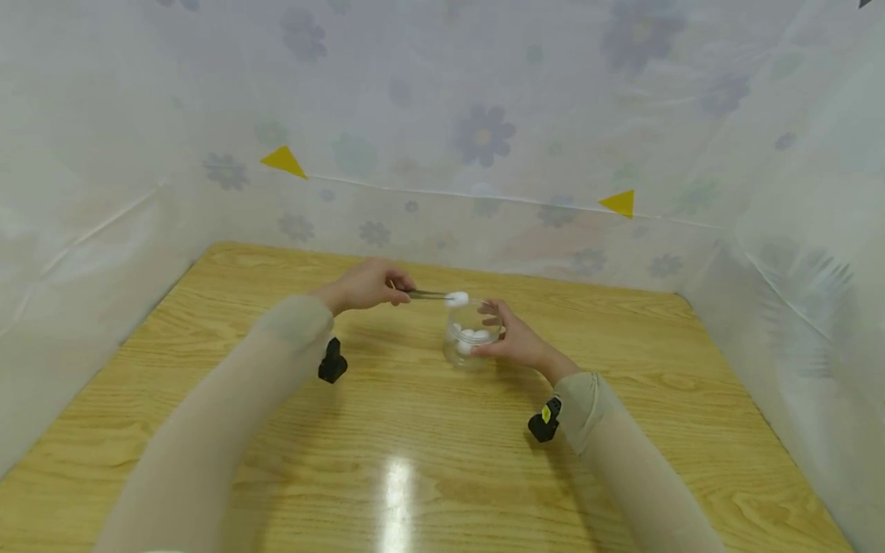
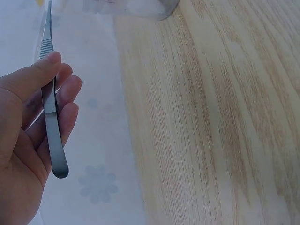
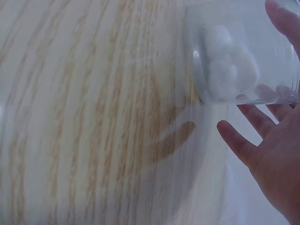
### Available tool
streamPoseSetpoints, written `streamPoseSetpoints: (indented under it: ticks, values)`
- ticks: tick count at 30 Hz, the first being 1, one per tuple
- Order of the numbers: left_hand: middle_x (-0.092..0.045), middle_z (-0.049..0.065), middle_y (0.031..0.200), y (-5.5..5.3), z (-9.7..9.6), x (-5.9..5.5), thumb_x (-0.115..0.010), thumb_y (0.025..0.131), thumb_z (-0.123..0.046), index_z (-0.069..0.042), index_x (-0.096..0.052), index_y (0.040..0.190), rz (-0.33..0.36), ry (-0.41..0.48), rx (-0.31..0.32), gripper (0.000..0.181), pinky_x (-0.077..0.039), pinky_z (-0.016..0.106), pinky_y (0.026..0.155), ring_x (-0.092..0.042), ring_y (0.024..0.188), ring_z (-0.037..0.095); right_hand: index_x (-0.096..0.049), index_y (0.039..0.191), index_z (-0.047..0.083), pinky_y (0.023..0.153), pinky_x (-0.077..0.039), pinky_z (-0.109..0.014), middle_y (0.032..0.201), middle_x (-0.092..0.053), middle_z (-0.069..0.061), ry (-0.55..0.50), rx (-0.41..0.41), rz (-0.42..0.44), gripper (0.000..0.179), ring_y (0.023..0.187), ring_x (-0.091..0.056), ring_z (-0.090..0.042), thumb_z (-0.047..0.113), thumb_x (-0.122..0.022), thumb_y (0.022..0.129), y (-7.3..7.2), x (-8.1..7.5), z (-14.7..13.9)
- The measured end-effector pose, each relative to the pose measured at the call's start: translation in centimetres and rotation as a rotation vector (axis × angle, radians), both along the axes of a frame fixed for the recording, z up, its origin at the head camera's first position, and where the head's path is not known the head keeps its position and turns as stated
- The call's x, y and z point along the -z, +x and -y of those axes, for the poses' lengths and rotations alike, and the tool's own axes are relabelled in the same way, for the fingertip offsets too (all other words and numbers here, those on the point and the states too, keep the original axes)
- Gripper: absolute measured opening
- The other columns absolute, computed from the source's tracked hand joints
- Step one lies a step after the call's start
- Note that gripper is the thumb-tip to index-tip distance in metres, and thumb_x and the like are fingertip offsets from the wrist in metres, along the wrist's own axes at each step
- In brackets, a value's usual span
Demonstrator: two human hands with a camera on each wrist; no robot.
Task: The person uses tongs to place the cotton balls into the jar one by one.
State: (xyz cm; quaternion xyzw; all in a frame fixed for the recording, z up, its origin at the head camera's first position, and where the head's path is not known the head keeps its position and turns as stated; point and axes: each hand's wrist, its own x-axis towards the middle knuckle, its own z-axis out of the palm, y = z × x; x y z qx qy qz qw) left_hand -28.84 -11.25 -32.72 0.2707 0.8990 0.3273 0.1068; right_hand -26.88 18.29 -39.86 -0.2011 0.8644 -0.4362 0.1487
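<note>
Metal tweezers (image 2: 52,122) are pinched between the thumb and fingers of my left hand (image 1: 369,286). At their tips is a white cotton ball (image 1: 456,299), over the rim of a clear glass jar (image 1: 452,356) in the head view. Several more cotton balls (image 1: 473,336) lie inside the jar. My right hand (image 1: 517,338) grips the jar from its right side, thumb on the near side and fingers behind. The right wrist view shows white cotton balls (image 3: 229,65) through the glass, with fingertips against its lower side.
The jar stands on a wood-grain table (image 1: 415,430). Behind it and at both sides hang pale flowered sheets (image 1: 415,100), with two yellow triangles (image 1: 285,162) at the back. A small black device (image 1: 333,361) hangs at the left wrist, another (image 1: 545,421) at the right.
</note>
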Motion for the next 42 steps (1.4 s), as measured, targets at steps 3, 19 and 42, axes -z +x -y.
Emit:
streamPoseSetpoints:
  ticks: [3, 19, 42]
  values:
    - [-0.067, 0.012, 0.096, -0.1, -0.4, -0.2, -0.061, 0.091, -0.015, -0.006, -0.067, 0.108, 0.001, -0.001, 0.004, 0.02, -0.051, 0.037, 0.077, -0.064, 0.087, 0.029, -0.015, 0.147, 0.01, 0.103, -0.036, -0.051, 0.149, -0.029, -0.012, 0.001, 0.003, 0.0, 0.09, 0.135, -0.034, -0.034, 0.023, -0.074, 0.081, 0.1, -0.1, 0.0]
    - [-0.068, 0.01, 0.094, 0.0, -2.2, -0.4, -0.063, 0.09, -0.014, -0.006, -0.067, 0.107, -0.021, 0.014, 0.044, 0.019, -0.053, 0.031, 0.073, -0.064, 0.081, 0.02, -0.014, 0.147, 0.01, 0.102, -0.036, -0.052, 0.15, -0.028, -0.013, 0.014, -0.008, -0.002, 0.091, 0.134, -0.034, -0.035, 0.027, -0.074, 0.081, 0.1, -0.2, 0.0]
    - [-0.062, 0.019, 0.117, 0.9, -2.1, 0.8, -0.058, 0.091, -0.014, 0.002, -0.053, 0.127, 0.051, -0.043, -0.256, 0.04, -0.052, 0.039, 0.085, -0.061, 0.105, 0.029, -0.015, 0.147, 0.011, 0.102, -0.037, -0.052, 0.15, -0.029, -0.012, 0.025, -0.007, -0.005, 0.091, 0.134, -0.035, -0.034, 0.028, -0.075, 0.08, 0.2, -0.3, 0.0]
